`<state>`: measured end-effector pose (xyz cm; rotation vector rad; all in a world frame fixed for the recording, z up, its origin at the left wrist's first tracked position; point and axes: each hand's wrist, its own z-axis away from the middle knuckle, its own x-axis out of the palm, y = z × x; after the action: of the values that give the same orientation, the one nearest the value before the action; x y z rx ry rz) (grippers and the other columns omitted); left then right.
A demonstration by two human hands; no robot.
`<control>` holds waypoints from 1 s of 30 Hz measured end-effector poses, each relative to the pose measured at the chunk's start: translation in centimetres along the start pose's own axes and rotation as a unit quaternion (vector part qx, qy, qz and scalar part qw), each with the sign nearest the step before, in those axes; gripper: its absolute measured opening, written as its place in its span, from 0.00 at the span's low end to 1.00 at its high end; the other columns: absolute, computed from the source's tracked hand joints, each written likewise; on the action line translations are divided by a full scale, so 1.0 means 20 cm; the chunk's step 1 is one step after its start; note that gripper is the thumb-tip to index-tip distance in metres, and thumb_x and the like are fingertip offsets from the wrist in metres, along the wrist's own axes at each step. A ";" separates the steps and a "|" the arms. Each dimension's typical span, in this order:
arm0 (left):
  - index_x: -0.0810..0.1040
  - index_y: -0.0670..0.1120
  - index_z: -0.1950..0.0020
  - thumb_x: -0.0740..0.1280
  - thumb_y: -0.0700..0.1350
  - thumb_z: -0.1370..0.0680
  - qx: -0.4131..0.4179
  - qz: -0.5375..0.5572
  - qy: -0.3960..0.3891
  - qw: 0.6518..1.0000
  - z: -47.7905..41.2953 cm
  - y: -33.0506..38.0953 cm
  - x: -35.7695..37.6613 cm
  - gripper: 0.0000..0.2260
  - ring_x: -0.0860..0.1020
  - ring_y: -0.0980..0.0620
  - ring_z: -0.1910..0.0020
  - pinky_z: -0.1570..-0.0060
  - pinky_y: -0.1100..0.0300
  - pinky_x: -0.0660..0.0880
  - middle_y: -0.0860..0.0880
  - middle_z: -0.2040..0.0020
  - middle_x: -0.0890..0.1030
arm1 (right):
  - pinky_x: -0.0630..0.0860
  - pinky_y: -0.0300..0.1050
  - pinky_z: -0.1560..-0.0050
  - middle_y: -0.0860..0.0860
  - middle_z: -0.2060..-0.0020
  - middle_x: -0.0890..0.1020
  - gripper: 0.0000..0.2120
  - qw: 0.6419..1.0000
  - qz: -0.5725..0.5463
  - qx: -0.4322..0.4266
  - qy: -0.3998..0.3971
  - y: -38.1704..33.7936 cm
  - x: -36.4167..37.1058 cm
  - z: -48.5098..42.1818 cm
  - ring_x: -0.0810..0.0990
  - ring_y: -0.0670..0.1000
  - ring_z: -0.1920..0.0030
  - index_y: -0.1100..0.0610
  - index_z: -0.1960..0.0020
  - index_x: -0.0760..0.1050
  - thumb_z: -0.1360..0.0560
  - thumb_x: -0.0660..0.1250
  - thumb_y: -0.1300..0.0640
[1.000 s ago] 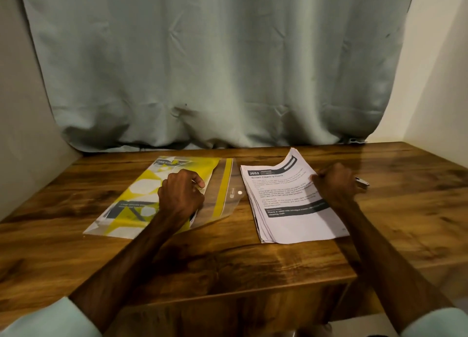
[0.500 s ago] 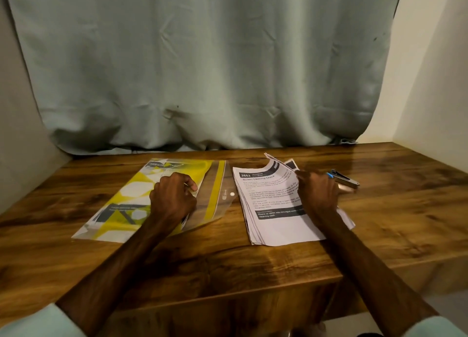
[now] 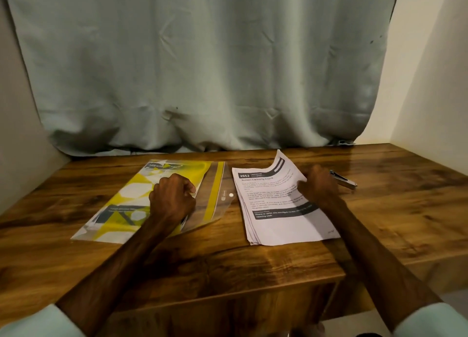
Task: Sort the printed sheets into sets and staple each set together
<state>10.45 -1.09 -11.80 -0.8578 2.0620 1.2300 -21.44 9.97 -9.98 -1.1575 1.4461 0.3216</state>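
Note:
A stack of printed sheets [image 3: 276, 210] lies on the wooden table [image 3: 228, 265], right of centre. The top sheet reads "2652 Screen Cleaning Check". Its far right corner curls upward, pinched by my right hand [image 3: 319, 186] at the stack's right edge. A small metal stapler [image 3: 345, 180] lies just beyond that hand. My left hand [image 3: 172, 197] rests fingers curled on a yellow and clear plastic folder [image 3: 126, 205] lying left of the stack.
A grey-green curtain [image 3: 202, 70] hangs behind the table's far edge. Walls close in on the left and right. The table's front edge runs just below the paper stack, with a step in it on the right.
My right hand shifted along the stack's right edge and the top sheet's far corner now stands curled higher. The left hand stayed on the folder.

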 end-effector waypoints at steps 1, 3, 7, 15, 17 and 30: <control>0.86 0.56 0.56 0.70 0.40 0.26 0.002 -0.003 0.002 1.000 0.00 0.00 0.00 0.10 0.81 0.43 0.47 0.47 0.50 0.79 0.49 0.50 0.86 | 0.72 0.38 0.64 0.56 0.38 0.82 0.19 1.000 -0.009 -0.013 -0.007 0.00 -0.02 -0.02 0.83 0.58 0.44 0.57 0.32 0.78 0.22 0.72 0.60; 0.87 0.53 0.51 0.70 0.39 0.26 0.010 -0.013 0.005 1.000 0.00 0.00 0.00 0.11 0.82 0.42 0.46 0.46 0.49 0.79 0.48 0.47 0.86 | 0.73 0.40 0.59 0.57 0.39 0.83 0.17 0.999 -0.028 -0.021 -0.001 -0.01 -0.06 -0.03 0.83 0.58 0.45 0.59 0.33 0.79 0.21 0.71 0.61; 0.88 0.50 0.46 0.71 0.38 0.26 0.019 -0.038 0.007 0.999 0.00 0.01 0.00 0.12 0.82 0.42 0.45 0.46 0.50 0.79 0.48 0.45 0.87 | 0.76 0.42 0.57 0.58 0.43 0.84 0.11 0.990 -0.132 -0.020 0.052 -0.03 -0.15 -0.05 0.83 0.56 0.49 0.60 0.40 0.82 0.22 0.72 0.60; 0.88 0.51 0.47 0.71 0.39 0.26 0.018 -0.032 0.010 0.999 0.01 0.02 -0.01 0.12 0.82 0.41 0.46 0.47 0.50 0.79 0.48 0.46 0.87 | 0.85 0.57 0.52 0.56 0.46 0.86 0.07 0.857 -0.504 0.093 0.049 0.00 -0.25 -0.05 0.86 0.58 0.52 0.62 0.44 0.80 0.21 0.70 0.64; 0.88 0.51 0.47 0.71 0.39 0.27 0.015 -0.024 0.007 1.000 0.01 0.02 -0.01 0.12 0.83 0.42 0.46 0.47 0.49 0.80 0.48 0.46 0.87 | 0.83 0.61 0.48 0.57 0.45 0.85 0.03 0.840 -0.529 0.118 0.007 -0.01 -0.23 -0.04 0.86 0.62 0.50 0.60 0.48 0.80 0.22 0.71 0.63; 0.88 0.52 0.54 0.72 0.39 0.30 -0.005 0.044 0.036 0.998 -0.03 0.02 -0.10 0.11 0.84 0.47 0.51 0.50 0.49 0.82 0.52 0.52 0.87 | 0.76 0.52 0.34 0.51 0.50 0.86 0.18 0.931 -0.281 0.025 -0.232 -0.18 -0.09 -0.07 0.84 0.55 0.50 0.60 0.42 0.83 0.27 0.77 0.50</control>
<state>11.29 -0.97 -9.97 -0.8342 2.1725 1.2755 -19.71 8.02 -6.57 -1.2931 0.6690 0.1379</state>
